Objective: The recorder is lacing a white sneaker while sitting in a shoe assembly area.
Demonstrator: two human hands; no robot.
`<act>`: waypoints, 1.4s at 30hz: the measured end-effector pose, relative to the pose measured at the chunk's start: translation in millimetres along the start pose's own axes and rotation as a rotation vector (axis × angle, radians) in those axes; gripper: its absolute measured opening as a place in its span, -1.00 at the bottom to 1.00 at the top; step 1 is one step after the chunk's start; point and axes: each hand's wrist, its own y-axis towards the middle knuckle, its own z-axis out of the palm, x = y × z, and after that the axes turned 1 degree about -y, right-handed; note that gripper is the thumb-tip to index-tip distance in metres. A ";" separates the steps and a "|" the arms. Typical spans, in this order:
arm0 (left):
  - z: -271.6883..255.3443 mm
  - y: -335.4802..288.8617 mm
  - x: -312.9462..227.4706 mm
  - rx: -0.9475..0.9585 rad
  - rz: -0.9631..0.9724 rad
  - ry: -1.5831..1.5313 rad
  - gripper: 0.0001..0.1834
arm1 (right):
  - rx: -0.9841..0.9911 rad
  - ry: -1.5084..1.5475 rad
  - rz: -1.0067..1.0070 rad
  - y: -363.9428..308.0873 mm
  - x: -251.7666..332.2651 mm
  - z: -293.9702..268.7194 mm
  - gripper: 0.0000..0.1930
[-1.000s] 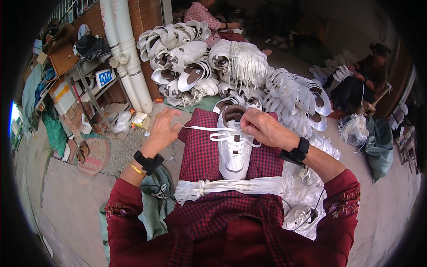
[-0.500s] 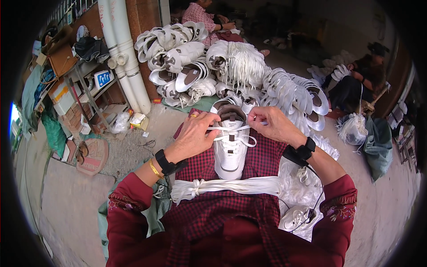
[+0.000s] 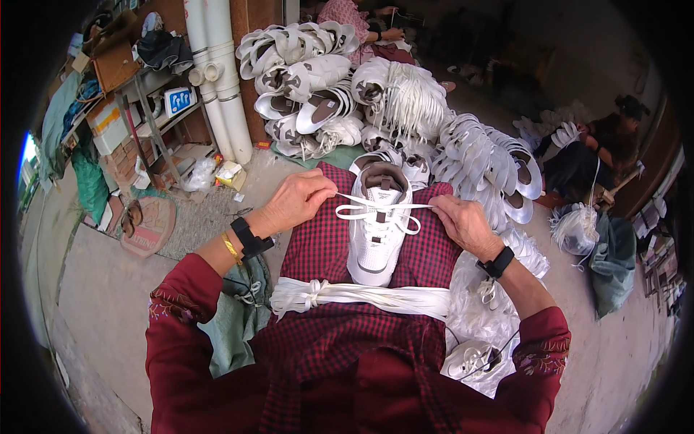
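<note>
A white sneaker (image 3: 373,253) with a brown lining rests on my lap, toe toward me, on a red-and-black checked apron (image 3: 307,249). My left hand (image 3: 300,200), left of the shoe, pinches one end of its white shoelace (image 3: 397,206). To the right, my right hand (image 3: 466,223) pinches the other end. Between them the lace is drawn nearly straight over the tongue, with loops lying across the shoe's front. A bundle of white laces (image 3: 369,296) is spread across my lap, nearer me than the toe.
Ahead stand piles of white shoe uppers (image 3: 405,98), with more draped at the right (image 3: 470,148). Clear plastic holding another shoe (image 3: 473,359) lies by my right side. A cluttered shelf (image 3: 170,123) and white pipes (image 3: 228,94) are at the left. Two people sit farther back.
My hands have moved apart, out to either side of the shoe, pulling the lace ends outward. The loops on the shoe are now drawn across it. The view has shifted slightly.
</note>
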 end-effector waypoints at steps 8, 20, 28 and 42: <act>-8.5 -17.1 8.0 -0.038 0.023 0.087 -0.87 | -0.025 -0.030 0.035 -9.3 -7.8 -14.2 -0.87; -89.6 -90.4 43.7 -0.166 -0.136 0.412 -0.85 | 0.019 -0.348 0.258 -42.7 -40.5 -95.1 -0.86; -54.1 -73.8 43.4 -0.352 -0.165 0.456 -0.84 | -0.475 -0.318 0.320 -32.1 -10.8 -98.6 -0.86; 48.0 71.2 -47.9 0.159 -0.075 -0.141 -0.84 | -0.149 0.874 0.465 16.8 32.2 34.2 -0.94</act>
